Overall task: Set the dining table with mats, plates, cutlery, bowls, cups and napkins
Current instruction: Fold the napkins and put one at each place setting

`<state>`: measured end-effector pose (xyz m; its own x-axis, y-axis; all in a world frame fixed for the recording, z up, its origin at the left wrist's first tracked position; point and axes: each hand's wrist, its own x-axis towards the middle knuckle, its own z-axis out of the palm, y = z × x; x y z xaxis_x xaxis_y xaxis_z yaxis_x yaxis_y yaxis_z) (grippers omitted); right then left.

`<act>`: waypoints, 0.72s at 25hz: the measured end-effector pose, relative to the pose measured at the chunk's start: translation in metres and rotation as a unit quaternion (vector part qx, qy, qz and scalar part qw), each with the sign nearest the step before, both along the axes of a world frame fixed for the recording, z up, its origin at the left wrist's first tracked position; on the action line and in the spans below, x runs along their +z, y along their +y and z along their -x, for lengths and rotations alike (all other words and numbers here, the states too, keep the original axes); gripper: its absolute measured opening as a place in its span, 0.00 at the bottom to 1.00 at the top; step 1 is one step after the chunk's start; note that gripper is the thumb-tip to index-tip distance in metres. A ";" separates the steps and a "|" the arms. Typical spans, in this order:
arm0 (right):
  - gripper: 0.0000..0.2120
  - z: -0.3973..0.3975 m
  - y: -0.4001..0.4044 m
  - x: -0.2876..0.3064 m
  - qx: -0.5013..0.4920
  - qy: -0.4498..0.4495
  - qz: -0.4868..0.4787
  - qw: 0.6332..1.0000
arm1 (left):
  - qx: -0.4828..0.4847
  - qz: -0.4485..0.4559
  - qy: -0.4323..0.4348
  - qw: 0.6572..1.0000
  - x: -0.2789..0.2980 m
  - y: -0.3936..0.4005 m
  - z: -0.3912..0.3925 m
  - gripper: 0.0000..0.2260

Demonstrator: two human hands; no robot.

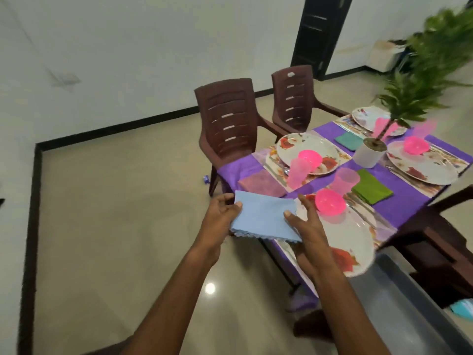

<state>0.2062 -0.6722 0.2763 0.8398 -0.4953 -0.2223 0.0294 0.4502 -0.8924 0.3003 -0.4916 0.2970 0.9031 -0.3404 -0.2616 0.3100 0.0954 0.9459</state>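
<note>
A folded light-blue napkin [263, 219] is held in the air at the table's near-left corner. My left hand [220, 216] pinches its left edge, and my right hand [305, 226] grips its right edge with thumb on top. Just right of it, a flowered plate [350, 239] carries a pink bowl [330, 202]. The table wears a purple cloth [399, 201] with several place settings: a plate [307, 147] with pink bowl [310, 158] and pink cup [298, 172], a mauve napkin [261, 184], a green napkin [371, 187], a teal napkin [349, 140] and another pink cup [345, 179].
A potted plant in a white pot [369, 155] stands mid-table. Two brown plastic chairs [227, 124] stand on the far side; another chair [440, 237] is at the right. A grey bin rim [399, 290] lies lower right. Tiled floor [115, 213] spreads to the left.
</note>
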 end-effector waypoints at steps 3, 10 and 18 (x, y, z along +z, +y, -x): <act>0.28 -0.063 0.033 0.004 0.051 -0.020 -0.011 0.998 | 0.006 -0.005 -0.001 1.000 0.000 0.049 -0.056 0.10; 0.21 -0.206 0.071 -0.002 0.129 0.016 0.009 0.991 | 0.050 0.005 0.101 0.994 -0.021 0.100 -0.171 0.10; 0.24 -0.434 0.078 0.000 0.239 0.003 -0.030 0.970 | 0.088 0.091 0.191 0.973 -0.015 0.111 -0.354 0.10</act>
